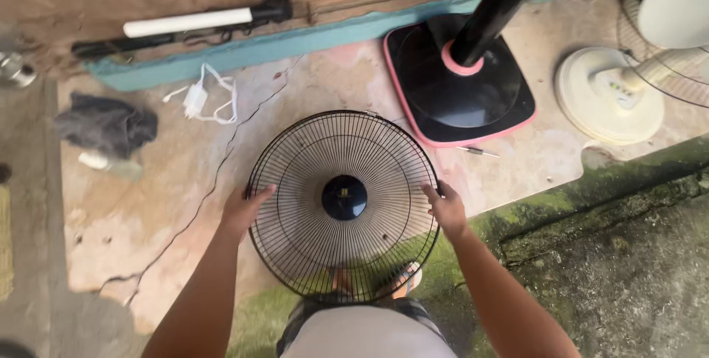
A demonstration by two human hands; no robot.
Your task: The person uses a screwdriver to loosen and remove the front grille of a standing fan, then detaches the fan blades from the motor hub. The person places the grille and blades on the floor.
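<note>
Both hands held a round black wire fan guard [343, 203] flat in front of the person, above the concrete floor [148, 203]. Left hand [244, 210] lay on the guard's left rim, fingers spread over the wires, thumb toward the centre. Right hand [447, 207] gripped the right rim, fingers curled around the outer ring. Dark blue round cap [344, 197] sat at the guard's middle. A sandalled foot showed through the lower wires.

Just beyond the guard, upper right: black square fan base with pink edge [461, 85], black pole rising from a pink collar. Near its front edge, a small screwdriver [476, 152] on the floor. Far right: cream round fan base [609, 96]. Upper left: white charger with cord [199, 96], dark grey rag [107, 123], white-and-black tube [199, 20] along the wall
</note>
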